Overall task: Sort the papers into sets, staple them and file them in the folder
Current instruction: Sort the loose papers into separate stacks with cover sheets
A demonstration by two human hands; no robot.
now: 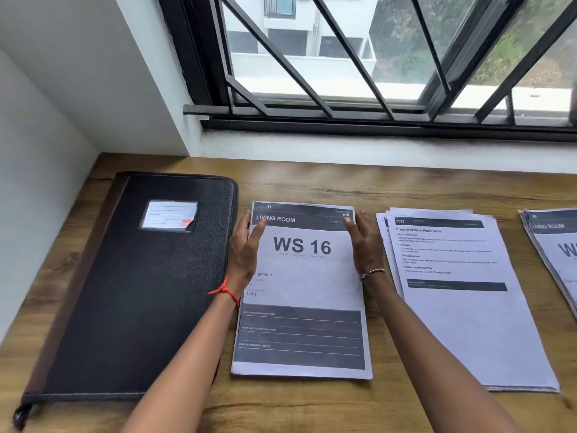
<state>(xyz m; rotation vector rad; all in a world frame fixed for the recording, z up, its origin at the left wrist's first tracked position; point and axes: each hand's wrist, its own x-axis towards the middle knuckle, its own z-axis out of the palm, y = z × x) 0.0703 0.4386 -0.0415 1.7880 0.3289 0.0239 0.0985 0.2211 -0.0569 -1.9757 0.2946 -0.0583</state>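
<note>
my left grip and right grip both have their fingers straight, pressed flat against the two long sides of the ws 16 paper stack near its top corners. that stack lies mid-frame on the wooden table. the black folder lies closed just left of it. a second paper stack, slightly fanned, sits to the right, and a third stack lies at the right edge.
</note>
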